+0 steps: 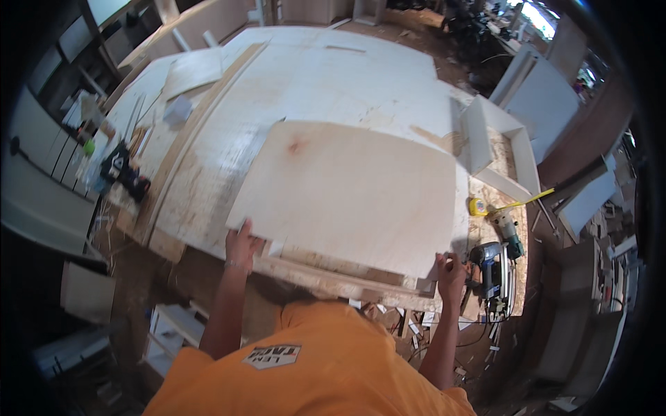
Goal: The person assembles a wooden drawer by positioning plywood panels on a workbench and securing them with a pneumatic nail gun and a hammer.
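A pale plywood panel (354,194) with a small reddish-brown knot lies in front of me, its near edge over a narrow wooden frame (333,274). At the panel's near left corner, my left hand (240,248) is closed on the edge, fingertips on top. My right hand (451,274) pinches the near right corner between thumb and fingers. The undersides of both grips are hidden by the panel. Close to my right hand sits a blue and black nail gun (488,267) with a hose.
The white-topped worktable (333,76) carries a long wood strip (201,132) and a black cordless tool (125,173) at left. At right are a yellow tape measure (478,206), a green-grey power tool (508,231) and an open box frame (503,149). Offcuts litter the floor.
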A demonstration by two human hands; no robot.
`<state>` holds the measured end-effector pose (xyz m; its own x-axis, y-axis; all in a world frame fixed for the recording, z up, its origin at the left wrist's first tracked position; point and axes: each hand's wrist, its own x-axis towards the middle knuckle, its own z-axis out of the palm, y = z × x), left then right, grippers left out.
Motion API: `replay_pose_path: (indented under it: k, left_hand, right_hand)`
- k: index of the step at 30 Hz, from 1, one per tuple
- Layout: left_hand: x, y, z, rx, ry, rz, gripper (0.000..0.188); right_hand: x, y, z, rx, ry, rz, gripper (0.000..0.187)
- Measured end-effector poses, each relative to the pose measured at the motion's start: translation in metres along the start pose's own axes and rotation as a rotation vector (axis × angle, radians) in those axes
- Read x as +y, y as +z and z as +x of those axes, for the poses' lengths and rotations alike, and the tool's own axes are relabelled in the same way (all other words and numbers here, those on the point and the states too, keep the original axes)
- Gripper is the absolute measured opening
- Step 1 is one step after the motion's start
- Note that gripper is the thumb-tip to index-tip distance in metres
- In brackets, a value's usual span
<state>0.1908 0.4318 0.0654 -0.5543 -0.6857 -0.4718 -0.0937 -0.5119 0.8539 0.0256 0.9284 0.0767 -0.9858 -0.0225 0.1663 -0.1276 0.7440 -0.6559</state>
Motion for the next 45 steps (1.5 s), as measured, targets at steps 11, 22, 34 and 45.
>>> replay_pose_path:
  k: [11, 22, 34, 45]
  left_hand:
    - [-0.039, -0.048, -0.019, 0.02, -0.009, -0.106, 0.057]
    - [-0.035, -0.054, -0.031, 0.089, 0.0, -0.082, 0.068]
    - [-0.053, -0.071, -0.009, 0.189, -0.039, -0.061, 0.064]
    - [-0.025, -0.049, -0.022, 0.08, -0.158, -0.085, 0.052]
  right_hand:
    - [-0.03, -0.014, -0.035, -0.009, 0.201, -0.118, 0.041]
    - [-0.056, -0.016, -0.051, -0.009, 0.314, -0.214, 0.041]
    - [-0.062, -0.009, -0.066, 0.042, 0.344, -0.323, 0.04]
    - [-0.073, 0.013, -0.072, 0.242, 0.401, -0.348, 0.037]
